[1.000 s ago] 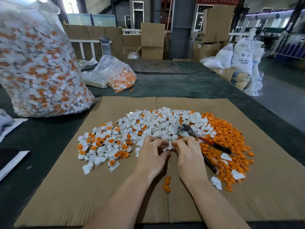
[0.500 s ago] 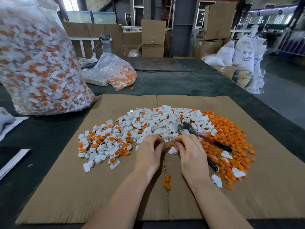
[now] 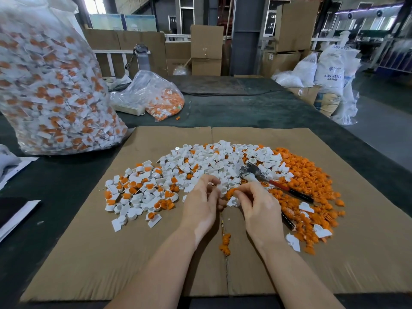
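Note:
A spread of small white plastic caps point(image 3: 200, 163), many with orange inserts, lies on a brown cardboard sheet point(image 3: 367, 253). To the right is a heap of loose orange inserts point(image 3: 307, 175). My left hand point(image 3: 200, 204) pinches a small white cap point(image 3: 223, 190) at its fingertips. My right hand point(image 3: 258, 208) pinches an orange insert point(image 3: 231, 192) right beside that cap. Another white cap point(image 3: 233, 201) shows under my right fingers. A few orange inserts point(image 3: 225, 243) lie on the cardboard between my wrists.
Pliers with red and black handles point(image 3: 278, 186) lie in the pile at the right. A big clear bag of caps point(image 3: 51, 85) stands at the left, and a smaller bag point(image 3: 160, 97) lies behind. Cardboard boxes point(image 3: 206, 50) and white sacks point(image 3: 332, 70) stand beyond the dark table point(image 3: 245, 110).
The white piece held between both hands has come apart: the left hand keeps the white cap, the right hand now pinches an orange insert. Both hands stayed near the pile's front edge.

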Available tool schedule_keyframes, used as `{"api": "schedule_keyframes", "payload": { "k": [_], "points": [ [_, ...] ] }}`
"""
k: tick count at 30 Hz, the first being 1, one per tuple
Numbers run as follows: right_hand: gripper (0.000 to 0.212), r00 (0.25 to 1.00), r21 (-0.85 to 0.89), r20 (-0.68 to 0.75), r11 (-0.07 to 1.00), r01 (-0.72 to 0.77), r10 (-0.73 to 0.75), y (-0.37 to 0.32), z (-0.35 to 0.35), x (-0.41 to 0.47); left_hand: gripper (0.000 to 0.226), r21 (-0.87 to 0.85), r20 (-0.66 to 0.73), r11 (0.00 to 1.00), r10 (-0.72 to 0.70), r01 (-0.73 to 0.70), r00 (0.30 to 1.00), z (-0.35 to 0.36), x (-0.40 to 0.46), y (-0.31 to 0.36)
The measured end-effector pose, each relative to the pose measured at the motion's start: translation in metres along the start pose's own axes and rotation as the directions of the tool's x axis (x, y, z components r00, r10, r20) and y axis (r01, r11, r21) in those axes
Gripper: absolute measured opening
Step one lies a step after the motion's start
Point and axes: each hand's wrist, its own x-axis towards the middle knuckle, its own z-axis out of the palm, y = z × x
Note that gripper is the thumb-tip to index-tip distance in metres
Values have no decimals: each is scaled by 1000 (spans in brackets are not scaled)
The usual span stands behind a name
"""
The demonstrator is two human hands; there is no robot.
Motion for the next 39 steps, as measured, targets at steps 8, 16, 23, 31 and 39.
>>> {"api": "schedule_keyframes", "payload": {
  "k": [8, 16, 23, 31, 39],
  "points": [
    [11, 999, -64, 43, 998, 11, -8, 3, 3, 0, 19, -18, 62, 999, -37, 38, 997, 0, -1, -1],
    [19, 998, -206, 38, 977, 58, -51, 7, 8, -1, 13, -65, 40, 997, -49, 51, 998, 0, -1, -3],
    [19, 996, -212, 76, 975, 65, -50, 6, 9, -1, 13, -25, 27, 999, -36, 37, 999, 2, -2, -1],
    [26, 993, 11, 104, 999, 50, -51, 2, 1, 2, 15, -31, 24, 998, -49, 49, 999, -5, -2, 2],
    [26, 986, 21, 124, 993, 112, -114, -1, -1, 2, 15, -32, 55, 998, -60, 62, 997, -5, -3, 2]
  ]
}}
